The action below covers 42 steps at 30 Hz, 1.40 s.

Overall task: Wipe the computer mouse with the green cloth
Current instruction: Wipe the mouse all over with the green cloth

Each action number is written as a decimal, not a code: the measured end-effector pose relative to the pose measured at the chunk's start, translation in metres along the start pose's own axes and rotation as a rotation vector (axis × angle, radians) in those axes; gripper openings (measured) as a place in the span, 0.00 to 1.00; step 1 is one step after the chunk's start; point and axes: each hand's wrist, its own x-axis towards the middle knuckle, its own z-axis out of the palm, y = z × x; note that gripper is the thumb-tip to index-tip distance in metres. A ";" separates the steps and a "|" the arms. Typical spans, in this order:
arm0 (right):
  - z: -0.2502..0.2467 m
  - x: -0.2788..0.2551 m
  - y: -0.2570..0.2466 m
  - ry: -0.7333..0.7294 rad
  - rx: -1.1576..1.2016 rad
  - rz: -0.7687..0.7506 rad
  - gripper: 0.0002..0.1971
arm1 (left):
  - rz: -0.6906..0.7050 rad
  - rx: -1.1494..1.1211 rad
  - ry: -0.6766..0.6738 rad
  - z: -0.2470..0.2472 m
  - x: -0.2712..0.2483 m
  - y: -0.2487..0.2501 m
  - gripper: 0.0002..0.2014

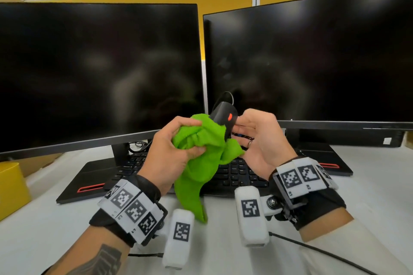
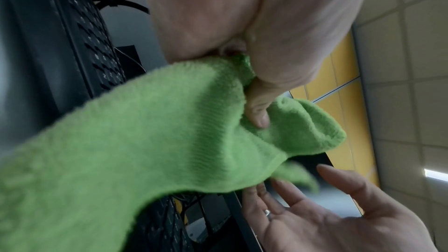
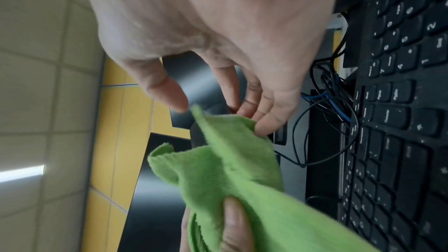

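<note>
- Above the keyboard [image 1: 234, 172], head view: my left hand [image 1: 172, 152] grips the bunched green cloth [image 1: 199, 156], fingers curled round the wad, which is pressed against the near side of the computer mouse [image 1: 224, 117]. The mouse is lifted off the desk [image 1: 368, 196], tilted, its cable looping up behind. My right hand [image 1: 259, 140] holds the mouse from the right, fingers curled toward it. Two dark monitors [image 1: 96, 73] stand behind. A tail of cloth hangs down toward the desk.
- Left wrist view: my left thumb [image 2: 258, 110] pinches a fold of the cloth [image 2: 145, 141]. My right hand [image 2: 327, 217] appears below with palm showing and a ring on one finger. The mouse is hidden by cloth.
- Right wrist view: my right hand [image 3: 218, 35] has fingers bent around a dark rounded body, partly covered by cloth [image 3: 230, 160]; I cannot tell how firm the grip is. A keyboard [image 3: 400, 122] and tangled cables [image 3: 327, 99] lie alongside.
</note>
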 end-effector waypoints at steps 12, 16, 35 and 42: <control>-0.017 0.002 -0.006 0.012 0.009 0.059 0.12 | -0.057 -0.045 0.077 -0.006 0.005 0.000 0.16; -0.024 -0.005 -0.012 -0.182 0.135 -0.014 0.33 | -0.197 -0.140 0.078 -0.006 0.009 -0.006 0.18; -0.021 -0.004 -0.001 -0.350 -0.180 -0.076 0.29 | -0.121 0.221 -0.203 0.025 -0.017 0.022 0.12; -0.019 0.001 0.001 -0.005 -0.436 0.174 0.21 | -0.067 0.175 -0.046 0.024 -0.015 0.025 0.11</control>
